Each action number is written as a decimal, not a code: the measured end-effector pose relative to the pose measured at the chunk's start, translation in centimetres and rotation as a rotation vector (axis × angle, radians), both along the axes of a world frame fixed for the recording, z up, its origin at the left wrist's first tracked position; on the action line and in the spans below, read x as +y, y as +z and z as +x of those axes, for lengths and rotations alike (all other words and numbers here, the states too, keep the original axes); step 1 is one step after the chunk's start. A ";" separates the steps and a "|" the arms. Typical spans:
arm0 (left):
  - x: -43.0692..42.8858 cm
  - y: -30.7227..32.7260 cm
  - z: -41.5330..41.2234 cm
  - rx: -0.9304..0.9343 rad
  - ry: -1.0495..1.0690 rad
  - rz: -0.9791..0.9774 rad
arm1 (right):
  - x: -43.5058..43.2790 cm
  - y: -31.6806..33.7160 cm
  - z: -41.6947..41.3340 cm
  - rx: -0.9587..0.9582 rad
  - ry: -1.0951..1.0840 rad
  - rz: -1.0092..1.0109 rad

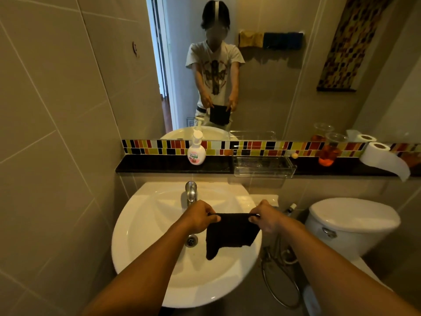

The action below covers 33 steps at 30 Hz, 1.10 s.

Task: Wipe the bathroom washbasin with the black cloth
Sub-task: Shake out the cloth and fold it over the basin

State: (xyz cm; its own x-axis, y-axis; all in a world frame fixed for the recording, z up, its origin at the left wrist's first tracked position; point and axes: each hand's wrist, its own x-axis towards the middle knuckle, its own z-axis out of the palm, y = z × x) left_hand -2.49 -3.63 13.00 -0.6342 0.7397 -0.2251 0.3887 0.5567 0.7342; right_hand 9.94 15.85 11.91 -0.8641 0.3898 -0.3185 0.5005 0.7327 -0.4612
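Observation:
A round white washbasin (145, 224) fills the lower middle of the view, with a chrome tap (191, 192) at its back and a metal drain (191, 241) in the bowl. The black cloth (230, 233) hangs stretched above the bowl's right half. My left hand (200, 218) pinches its upper left corner and my right hand (265, 218) pinches its upper right corner. The cloth's lower edge dangles free, apart from the basin surface. The mirror (262, 92) behind shows a person holding the cloth the same way.
A black ledge (159, 164) behind the basin carries a soap pump bottle (196, 150), a clear plastic tray (264, 165), an orange glass jar (330, 151) and a toilet roll (382, 158). A white toilet cistern (350, 222) stands right. A spray hose (280, 281) hangs between them.

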 end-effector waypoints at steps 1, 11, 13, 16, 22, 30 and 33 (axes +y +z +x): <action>0.5 0.3 0.0 -0.006 -0.018 -0.002 | 0.5 0.4 0.2 0.005 -0.006 0.018; 6.8 6.7 -1.8 0.272 -0.114 0.088 | 5.5 7.7 1.0 0.221 -0.047 0.049; 8.1 8.2 -3.0 0.294 -0.129 0.122 | 7.0 9.2 0.3 0.238 -0.037 0.066; 10.0 9.5 -5.0 0.289 -0.177 0.141 | 9.2 10.3 -0.9 0.252 -0.063 0.060; 14.3 9.0 -8.7 0.191 -0.245 0.074 | 14.0 10.0 -3.5 0.068 -0.030 0.016; 21.9 9.1 -14.0 0.172 -0.221 0.069 | 21.1 12.2 -9.1 -0.030 -0.031 0.017; 24.6 9.3 -16.5 0.268 -0.132 0.155 | 23.7 12.7 -12.4 0.070 -0.045 0.105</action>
